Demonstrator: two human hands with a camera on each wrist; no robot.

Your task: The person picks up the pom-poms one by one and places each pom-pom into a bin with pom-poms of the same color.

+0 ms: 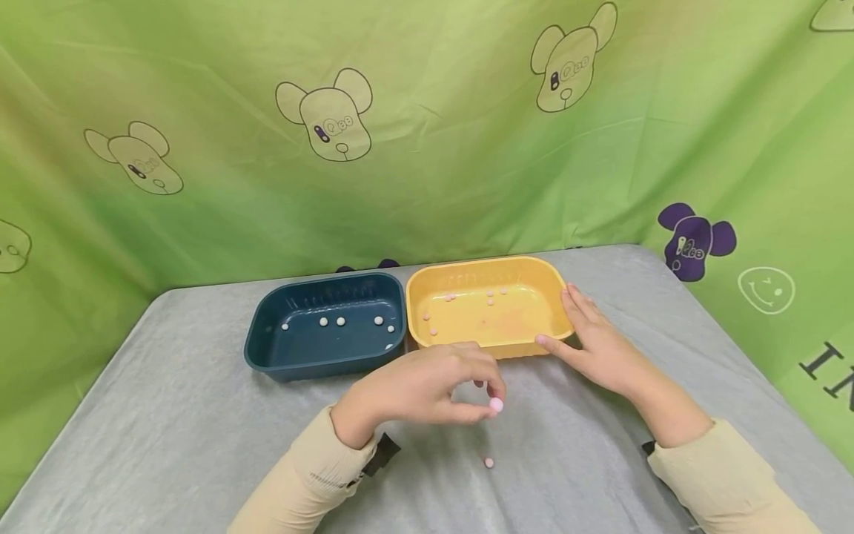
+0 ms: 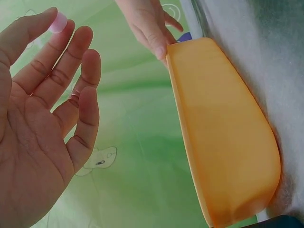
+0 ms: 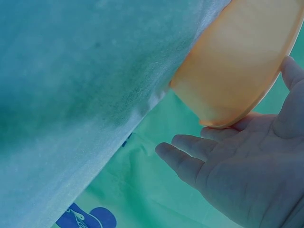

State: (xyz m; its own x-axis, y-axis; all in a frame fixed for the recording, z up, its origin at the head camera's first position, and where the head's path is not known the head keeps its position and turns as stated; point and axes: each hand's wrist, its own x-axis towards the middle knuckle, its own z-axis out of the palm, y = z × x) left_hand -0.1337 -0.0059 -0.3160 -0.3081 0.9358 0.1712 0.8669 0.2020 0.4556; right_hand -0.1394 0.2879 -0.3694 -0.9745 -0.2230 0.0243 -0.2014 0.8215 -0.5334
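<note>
My left hand [image 1: 434, 382] pinches a small pink ball [image 1: 496, 404] between thumb and index fingertip, above the table in front of the yellow basin. The left wrist view shows the same pink ball [image 2: 58, 23] at the fingertips, with the other fingers loosely bent. Another pink ball [image 1: 489, 463] lies on the grey cloth below this hand. At the right end of the yellow basin [image 1: 497, 350], my right hand [image 1: 603, 352] rests with its thumb on the near rim and its fingers stretched along the outer side. Several small pink balls [image 1: 490, 302] lie inside that basin.
A dark blue basin [image 1: 300, 371] stands left of the yellow one, close against it, with several white balls [image 1: 341, 322] inside. Both sit on a table under grey cloth [image 1: 167, 415]. Behind hangs a green curtain [image 1: 434, 170] with cartoon prints.
</note>
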